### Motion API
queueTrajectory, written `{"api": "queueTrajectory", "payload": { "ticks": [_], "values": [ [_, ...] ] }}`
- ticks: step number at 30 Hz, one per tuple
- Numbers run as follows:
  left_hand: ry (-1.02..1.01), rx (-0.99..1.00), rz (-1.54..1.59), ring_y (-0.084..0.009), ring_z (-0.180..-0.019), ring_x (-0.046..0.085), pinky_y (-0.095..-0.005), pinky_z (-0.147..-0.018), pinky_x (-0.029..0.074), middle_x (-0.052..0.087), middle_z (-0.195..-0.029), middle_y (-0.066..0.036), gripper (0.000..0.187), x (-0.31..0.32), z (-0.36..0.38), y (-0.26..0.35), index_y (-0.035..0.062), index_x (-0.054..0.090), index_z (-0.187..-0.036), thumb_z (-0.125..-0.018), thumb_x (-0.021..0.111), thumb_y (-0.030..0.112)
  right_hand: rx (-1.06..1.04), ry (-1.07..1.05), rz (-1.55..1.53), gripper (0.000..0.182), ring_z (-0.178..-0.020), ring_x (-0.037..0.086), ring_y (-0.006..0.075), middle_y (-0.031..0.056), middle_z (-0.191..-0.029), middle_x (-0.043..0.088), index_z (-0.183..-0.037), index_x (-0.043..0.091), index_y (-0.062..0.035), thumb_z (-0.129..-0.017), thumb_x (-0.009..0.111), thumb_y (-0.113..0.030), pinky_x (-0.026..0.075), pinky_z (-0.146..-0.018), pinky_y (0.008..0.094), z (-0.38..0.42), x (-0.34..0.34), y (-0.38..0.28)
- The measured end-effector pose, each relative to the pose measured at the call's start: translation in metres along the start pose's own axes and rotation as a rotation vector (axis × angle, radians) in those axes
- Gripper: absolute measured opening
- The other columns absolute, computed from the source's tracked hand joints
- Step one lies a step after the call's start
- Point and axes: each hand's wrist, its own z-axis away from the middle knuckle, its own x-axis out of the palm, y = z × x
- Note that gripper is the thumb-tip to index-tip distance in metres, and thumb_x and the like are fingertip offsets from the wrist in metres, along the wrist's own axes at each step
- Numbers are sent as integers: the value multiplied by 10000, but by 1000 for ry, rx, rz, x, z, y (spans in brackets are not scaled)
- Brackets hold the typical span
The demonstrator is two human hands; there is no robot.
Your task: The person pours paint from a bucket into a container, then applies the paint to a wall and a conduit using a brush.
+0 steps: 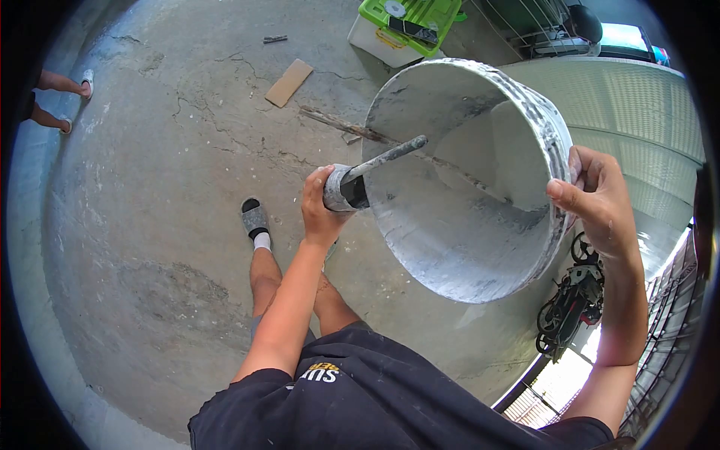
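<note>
My left hand (321,206) is closed around a small grey-smeared cup (337,189) with a dark inside. A round, coated stick (386,156) slants up out of this cup. Over on the right, my right hand (596,196) grips the rim of a large white bucket (457,251), thumb on one side and fingers on the other. The bucket is tilted, its mouth facing left, and its inside is smeared with grey-white residue. A rough wooden stick (341,126) reaches past the bucket's rim and lies along its inside. The cup is by the bucket's left edge.
A cardboard piece (289,82) lies on the cracked concrete floor (150,225). Beyond stands a green-lidded box (412,30). A motorcycle (574,300) is at the right. Another person's legs (60,97) show at the far left. My slippered foot (255,217) is below.
</note>
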Motion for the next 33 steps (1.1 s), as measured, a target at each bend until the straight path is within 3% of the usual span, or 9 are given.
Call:
{"api": "queueTrajectory", "payload": {
  "ticks": [29, 33],
  "values": [
    [40, 16, 84, -363, -1168, 620, -446, -999, 522, 628, -1259, -132, 877, 16, -9, 4, 115, 560, -1330, -550, 963, 118, -39, 56, 58, 507, -548, 581, 90, 46, -634, 634, -739, 598, -61, -729, 926, -447, 411, -533, 198, 14, 3, -23],
    [25, 31, 61, -342, -1151, 628, -424, -997, 521, 619, -1250, -130, 883, 16, -12, 8, 83, 543, -1319, -552, 978, 131, -22, 53, 68, 510, -543, 578, 90, 43, -628, 630, -733, 591, -65, -729, 925, -451, 406, -526, 196, 13, 0, -24]
  ]
}}
